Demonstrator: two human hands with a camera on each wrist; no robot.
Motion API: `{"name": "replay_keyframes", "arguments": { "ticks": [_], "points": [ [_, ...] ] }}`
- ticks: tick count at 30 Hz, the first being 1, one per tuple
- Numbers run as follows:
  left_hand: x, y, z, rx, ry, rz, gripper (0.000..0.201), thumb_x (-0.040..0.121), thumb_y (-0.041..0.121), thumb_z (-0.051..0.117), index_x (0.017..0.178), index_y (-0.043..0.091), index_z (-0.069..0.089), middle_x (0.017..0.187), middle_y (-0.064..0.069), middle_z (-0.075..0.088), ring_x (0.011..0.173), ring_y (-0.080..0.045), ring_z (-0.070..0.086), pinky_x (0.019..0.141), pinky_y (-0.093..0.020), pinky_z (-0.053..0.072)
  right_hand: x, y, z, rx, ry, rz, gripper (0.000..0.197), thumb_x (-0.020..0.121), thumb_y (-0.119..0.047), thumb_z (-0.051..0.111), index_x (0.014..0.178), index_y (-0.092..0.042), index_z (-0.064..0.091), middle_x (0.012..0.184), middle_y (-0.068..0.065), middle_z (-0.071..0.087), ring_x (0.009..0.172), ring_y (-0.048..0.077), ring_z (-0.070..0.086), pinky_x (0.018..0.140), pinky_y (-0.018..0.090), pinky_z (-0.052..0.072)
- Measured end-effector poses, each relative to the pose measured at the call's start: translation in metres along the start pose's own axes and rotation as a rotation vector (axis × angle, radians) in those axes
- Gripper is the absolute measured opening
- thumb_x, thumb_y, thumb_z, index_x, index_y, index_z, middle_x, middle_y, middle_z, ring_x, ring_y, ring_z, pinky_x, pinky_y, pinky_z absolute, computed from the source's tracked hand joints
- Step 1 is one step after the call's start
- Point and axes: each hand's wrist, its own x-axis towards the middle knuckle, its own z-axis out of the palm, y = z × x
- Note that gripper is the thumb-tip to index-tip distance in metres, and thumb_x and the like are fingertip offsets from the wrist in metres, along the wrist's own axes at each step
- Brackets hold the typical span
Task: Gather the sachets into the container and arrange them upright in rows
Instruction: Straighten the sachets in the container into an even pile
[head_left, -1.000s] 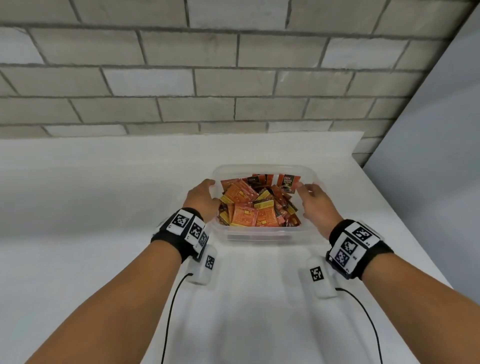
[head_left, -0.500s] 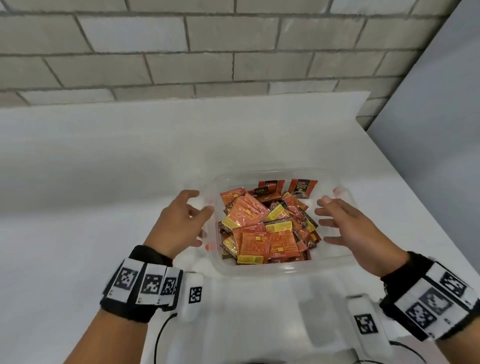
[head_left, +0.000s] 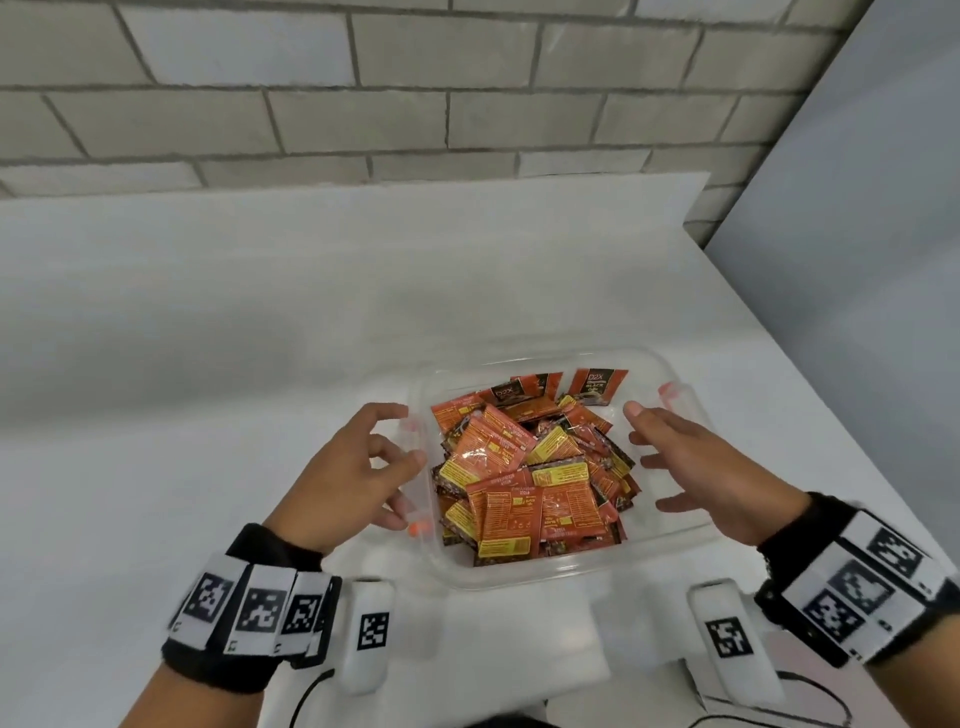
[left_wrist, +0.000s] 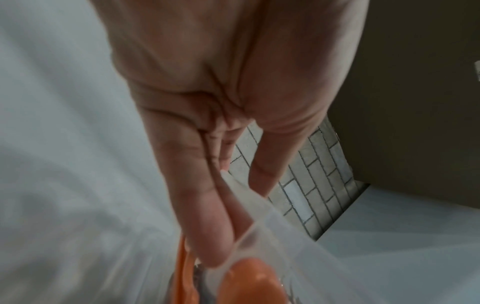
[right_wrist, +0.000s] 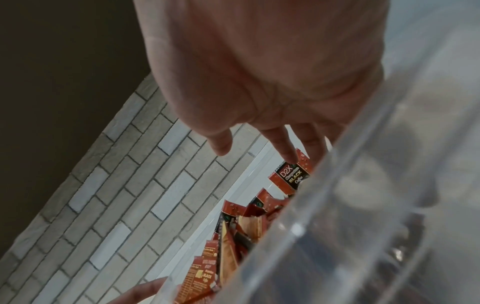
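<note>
Both hands, left hand (head_left: 347, 470) and right hand (head_left: 702, 474), hover loose-fingered and empty beside the clear plastic container (head_left: 545, 574), so I'd stand the jumbled orange sachets (head_left: 524, 470) up starting along one wall.

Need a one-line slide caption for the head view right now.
Both open hands, left hand and right hand, flank a clear container of jumbled orange sachets on a white table.

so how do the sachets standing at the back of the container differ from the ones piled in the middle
The back sachets stand nearly upright against the container's far wall; the piled sachets lie flat or tilted, overlapping.
The back sachets show dark fronts reading D2X; the piled sachets mostly show orange backs with yellow panels.
The back sachets are few, the piled sachets many.
Both sit inside the clear container.
</note>
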Motion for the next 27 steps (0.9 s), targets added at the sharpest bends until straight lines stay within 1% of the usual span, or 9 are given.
{"name": "replay_keyframes", "arguments": {
  "ticks": [6,11,13,15,17,19,22,24,27],
  "points": [
    [-0.001,-0.004,0.000,-0.005,-0.009,0.026,0.060,0.088,0.016,0.065,0.140,0.032,0.041,0.079,-0.004,0.059,0.055,-0.021,0.065,0.060,-0.042,0.060,0.015,-0.016,0.020,-0.041,-0.053,0.127,0.073,0.085,-0.075,0.029,0.147,-0.037,0.026,0.156,-0.001,0.025,0.140,0.032,0.027,0.105,0.061,0.027],
    [-0.003,-0.008,0.001,-0.030,-0.006,0.035,0.063,0.087,0.015,0.066,0.142,0.031,0.039,0.076,-0.003,0.060,0.056,-0.023,0.066,0.059,-0.042,0.060,0.021,-0.018,0.037,-0.042,-0.103,0.199,0.082,0.081,-0.080,0.029,0.146,-0.030,0.030,0.151,0.005,0.035,0.137,0.035,0.032,0.107,0.062,0.026],
    [-0.004,-0.009,0.002,-0.044,-0.009,0.035,0.064,0.087,0.016,0.067,0.143,0.031,0.039,0.073,0.000,0.059,0.056,-0.023,0.065,0.058,-0.042,0.059,0.021,-0.020,0.048,-0.046,-0.134,0.179,0.089,0.075,-0.085,0.033,0.143,-0.028,0.035,0.144,0.005,0.046,0.133,0.032,0.040,0.108,0.058,0.028],
    [-0.004,-0.010,0.002,-0.055,-0.018,0.030,0.065,0.087,0.016,0.067,0.143,0.032,0.038,0.072,0.002,0.060,0.057,-0.023,0.065,0.058,-0.041,0.059,0.021,-0.023,0.061,-0.035,-0.143,0.154,0.086,0.078,-0.081,0.036,0.145,-0.027,0.032,0.145,0.003,0.045,0.132,0.028,0.040,0.108,0.046,0.030],
    [-0.004,-0.010,0.002,-0.051,-0.023,0.028,0.065,0.087,0.015,0.067,0.143,0.032,0.038,0.074,0.001,0.060,0.057,-0.023,0.066,0.057,-0.040,0.059,0.020,-0.026,0.071,-0.005,-0.138,0.143,0.074,0.088,-0.070,0.036,0.144,-0.023,0.034,0.136,0.001,0.052,0.122,0.024,0.050,0.094,0.033,0.039],
    [-0.003,-0.010,0.003,-0.044,-0.024,0.028,0.065,0.087,0.016,0.067,0.142,0.033,0.037,0.077,-0.002,0.060,0.058,-0.023,0.066,0.056,-0.039,0.059,0.020,-0.029,0.075,0.010,-0.147,0.137,0.069,0.089,-0.069,0.036,0.140,-0.023,0.040,0.124,0.000,0.059,0.105,0.020,0.057,0.084,0.031,0.044],
    [-0.002,-0.011,0.003,-0.042,-0.020,0.038,0.065,0.087,0.016,0.067,0.142,0.034,0.037,0.078,-0.003,0.060,0.058,-0.024,0.066,0.056,-0.039,0.059,0.017,-0.030,0.071,-0.019,-0.169,0.141,0.076,0.084,-0.074,0.034,0.144,-0.027,0.035,0.137,0.000,0.050,0.119,0.022,0.050,0.096,0.035,0.040],
    [-0.002,-0.013,0.003,-0.055,-0.017,0.043,0.064,0.087,0.017,0.067,0.142,0.033,0.038,0.077,-0.003,0.060,0.058,-0.025,0.066,0.056,-0.039,0.059,0.015,-0.029,0.062,-0.042,-0.213,0.165,0.090,0.073,-0.086,0.032,0.147,-0.033,0.029,0.151,0.000,0.036,0.137,0.026,0.034,0.111,0.051,0.026],
    [-0.002,-0.014,0.002,-0.065,-0.020,0.052,0.063,0.086,0.019,0.068,0.140,0.034,0.039,0.079,-0.005,0.060,0.058,-0.025,0.066,0.056,-0.040,0.059,0.015,-0.038,0.037,0.002,-0.123,0.137,0.085,0.079,-0.081,0.029,0.149,-0.033,0.023,0.157,0.000,0.021,0.143,0.027,0.021,0.112,0.057,0.019]
  ]
}}
